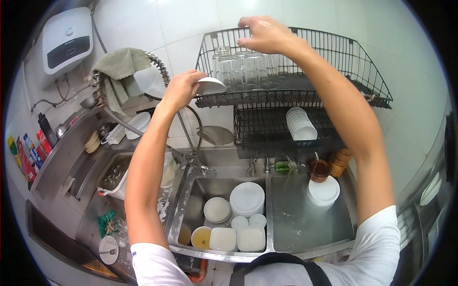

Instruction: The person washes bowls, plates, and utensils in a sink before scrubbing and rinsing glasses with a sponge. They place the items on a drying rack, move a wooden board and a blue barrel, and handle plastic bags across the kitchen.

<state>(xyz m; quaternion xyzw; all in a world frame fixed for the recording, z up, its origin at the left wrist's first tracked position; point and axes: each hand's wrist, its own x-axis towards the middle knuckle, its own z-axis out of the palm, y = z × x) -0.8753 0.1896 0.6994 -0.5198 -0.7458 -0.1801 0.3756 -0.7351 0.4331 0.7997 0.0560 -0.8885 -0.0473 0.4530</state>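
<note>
My left hand [182, 89] grips a small white dish [210, 86] by its edge, just left of the upper black wire rack [305, 97]. Upside-down clear glasses [243, 70] stand in that rack. Above them is my right hand [265, 34], its thumb and fingers apart with nothing between them, near the rack's back rim. On the lower rack, a row of small white dishes [301, 125] leans on edge.
Below is a double sink [268, 214]; its left basin holds stacked white bowls [247, 198] and square containers, its right basin water and white plates [324, 191]. A green cloth [121, 64] hangs over the coiled hose. At left are a water heater [68, 40] and stacked plates [139, 125].
</note>
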